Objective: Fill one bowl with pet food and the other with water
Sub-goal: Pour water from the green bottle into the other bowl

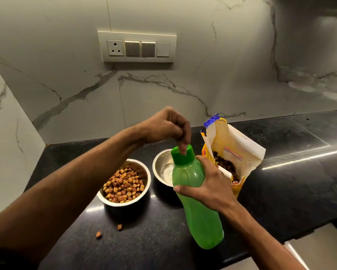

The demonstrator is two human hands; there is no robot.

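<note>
The green bottle [197, 193] stood on the dark surface [292, 172], just in front of the second steel bowl [161, 167], its base nearest the viewer and its capped end leaning away toward that bowl. Its long axis ran near upright with a slight tilt, cap toward the wall. The right hand [208, 184] was wrapped around the bottle's shoulder and upper body, thumb across the near face. The left hand [167, 125] hung above the bottle with its fingers curled, one fingertip pressed down on the green cap [182, 154]; whether the cap was being opened or shut could not be told. The bottle appeared to be translucent, rigid plastic, smooth and probably somewhat slippery; if full it would be moderately heavy, so a grip at the waisted upper body seemed the sound place to hold it for pouring. The steel bowl behind the bottle showed a shiny interior; whether it held water could not be made out. To the bottle's left, the first steel bowl [124, 184] held brown kibble [123, 185], so the food half of the task looked done. Two stray kibble pieces [109, 230] lay on the surface left of the bottle's base. Just right of the bottle stood the open pet food bag [232, 149]. On the marble wall beyond the bottle sat a switch panel [137, 47].
</note>
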